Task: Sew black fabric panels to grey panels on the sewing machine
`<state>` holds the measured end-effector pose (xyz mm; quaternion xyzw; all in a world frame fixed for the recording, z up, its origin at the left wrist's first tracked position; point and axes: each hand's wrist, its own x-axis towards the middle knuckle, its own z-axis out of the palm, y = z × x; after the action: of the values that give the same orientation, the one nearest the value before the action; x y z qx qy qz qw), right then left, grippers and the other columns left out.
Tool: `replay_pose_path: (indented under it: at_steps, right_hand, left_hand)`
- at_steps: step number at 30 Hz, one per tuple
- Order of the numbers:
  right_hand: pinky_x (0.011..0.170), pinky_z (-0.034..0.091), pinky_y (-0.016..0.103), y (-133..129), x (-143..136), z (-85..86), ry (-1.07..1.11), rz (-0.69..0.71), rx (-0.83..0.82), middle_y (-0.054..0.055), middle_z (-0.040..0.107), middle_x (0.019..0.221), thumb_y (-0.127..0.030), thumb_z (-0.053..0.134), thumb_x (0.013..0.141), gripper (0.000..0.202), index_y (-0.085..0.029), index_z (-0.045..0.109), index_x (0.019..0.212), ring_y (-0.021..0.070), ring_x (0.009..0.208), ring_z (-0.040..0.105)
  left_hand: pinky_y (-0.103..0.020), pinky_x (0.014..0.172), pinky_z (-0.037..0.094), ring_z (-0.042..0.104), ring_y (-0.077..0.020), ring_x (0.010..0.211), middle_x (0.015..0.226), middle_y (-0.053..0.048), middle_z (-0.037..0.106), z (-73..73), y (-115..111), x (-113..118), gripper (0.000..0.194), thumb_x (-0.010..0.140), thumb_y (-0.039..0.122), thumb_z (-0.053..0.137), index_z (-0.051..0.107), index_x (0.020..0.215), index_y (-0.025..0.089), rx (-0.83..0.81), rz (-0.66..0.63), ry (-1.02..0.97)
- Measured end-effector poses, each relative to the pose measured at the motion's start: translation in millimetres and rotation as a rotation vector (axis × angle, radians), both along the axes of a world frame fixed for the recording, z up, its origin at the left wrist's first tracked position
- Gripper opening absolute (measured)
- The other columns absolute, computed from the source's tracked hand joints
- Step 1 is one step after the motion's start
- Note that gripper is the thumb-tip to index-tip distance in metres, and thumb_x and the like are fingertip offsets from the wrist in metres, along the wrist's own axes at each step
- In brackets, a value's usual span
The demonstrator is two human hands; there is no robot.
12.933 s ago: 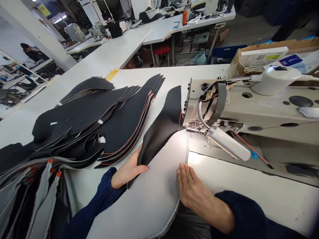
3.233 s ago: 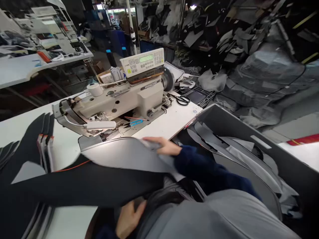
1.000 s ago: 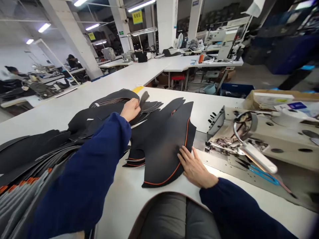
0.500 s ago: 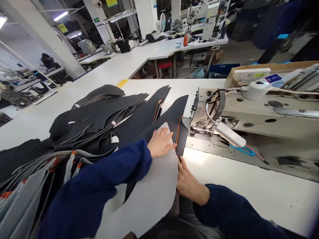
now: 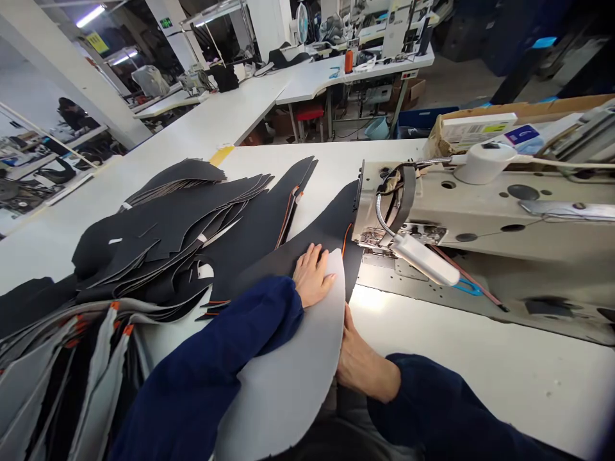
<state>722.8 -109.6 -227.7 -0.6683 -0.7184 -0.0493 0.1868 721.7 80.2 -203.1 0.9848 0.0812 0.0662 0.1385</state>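
A light grey fabric panel (image 5: 288,384) lies over a dark fabric piece (image 5: 307,234). Flat on these pieces, near the panel's upper tip, rests my left hand (image 5: 313,276), its fingers stretched out. My right hand (image 5: 362,365) grips the panel's right edge, with the thumb showing at the edge and most other fingers hidden beneath. A short orange line (image 5: 346,238) shows on the dark piece beside the panel tip. The far end of the dark piece reaches the head of the sewing machine (image 5: 403,198), where the needle area is hard to make out.
Stacked dark fabric pieces (image 5: 144,221) cover the table to the left. Grey-backed pieces with orange marks (image 5: 96,378) hang nearer to me. A lamp (image 5: 427,259) sits on the machine, above blue-handled snips (image 5: 467,287). Behind stands a cardboard box (image 5: 437,137).
The grey panel and dark piece have moved closer to the machine head, and less of the orange line shows. My left hand has shifted slightly along the panel. The view has turned a little.
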Motion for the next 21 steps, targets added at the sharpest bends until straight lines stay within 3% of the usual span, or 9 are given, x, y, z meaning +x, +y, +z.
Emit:
replay_pose_path:
  at_steps: [5, 10, 16, 21]
  right_hand:
    - [0.104, 0.018, 0.07, -5.3, 3.9, -2.3, 0.081, 0.082, -0.044, 0.008, 0.066, 0.098, -0.018, 0.048, 0.084, 0.024, -0.023, 0.069, 0.094, 0.0285, 0.107, 0.049]
    - [0.099, 0.022, 0.067, 4.7, 20.0, 4.2, 0.028, 0.101, -0.095, 0.008, 0.066, 0.084, -0.025, 0.052, 0.089, 0.02, -0.021, 0.071, 0.084, 0.0275, 0.096, 0.05]
    - [0.099, 0.02, 0.068, 9.6, 31.6, 19.3, -0.042, 0.122, -0.182, 0.009, 0.066, 0.087, -0.035, 0.061, 0.086, 0.02, -0.018, 0.071, 0.084, 0.0326, 0.104, 0.048]
    - [0.098, 0.022, 0.069, 6.8, 32.6, 24.2, -0.049, 0.128, -0.194, 0.009, 0.064, 0.086, -0.032, 0.058, 0.088, 0.019, -0.017, 0.069, 0.092, 0.0342, 0.104, 0.049]
  left_hand:
    - [-0.047, 0.114, 0.028, 0.027, -0.0259, 0.141, 0.153, -0.013, 0.029, 4.9, -4.3, 12.0, 0.052, 0.096, 0.04, 0.038, 0.038, 0.141, 0.014, 0.042, -0.223, 0.005]
    - [-0.038, 0.111, 0.034, 0.038, -0.0235, 0.132, 0.141, -0.012, 0.046, 14.8, 2.9, 27.3, 0.045, 0.095, 0.036, 0.044, 0.047, 0.134, 0.015, 0.099, -0.42, 0.016]
    - [-0.043, 0.111, 0.032, 0.033, -0.025, 0.136, 0.148, -0.012, 0.037, 16.8, -2.3, 29.5, 0.041, 0.095, 0.031, 0.043, 0.048, 0.134, 0.018, 0.122, -0.372, 0.059]
    - [-0.042, 0.115, 0.027, 0.03, -0.0216, 0.139, 0.148, -0.006, 0.041, 10.0, -1.0, 33.9, 0.043, 0.097, 0.032, 0.038, 0.045, 0.138, 0.019, 0.092, -0.351, 0.032]
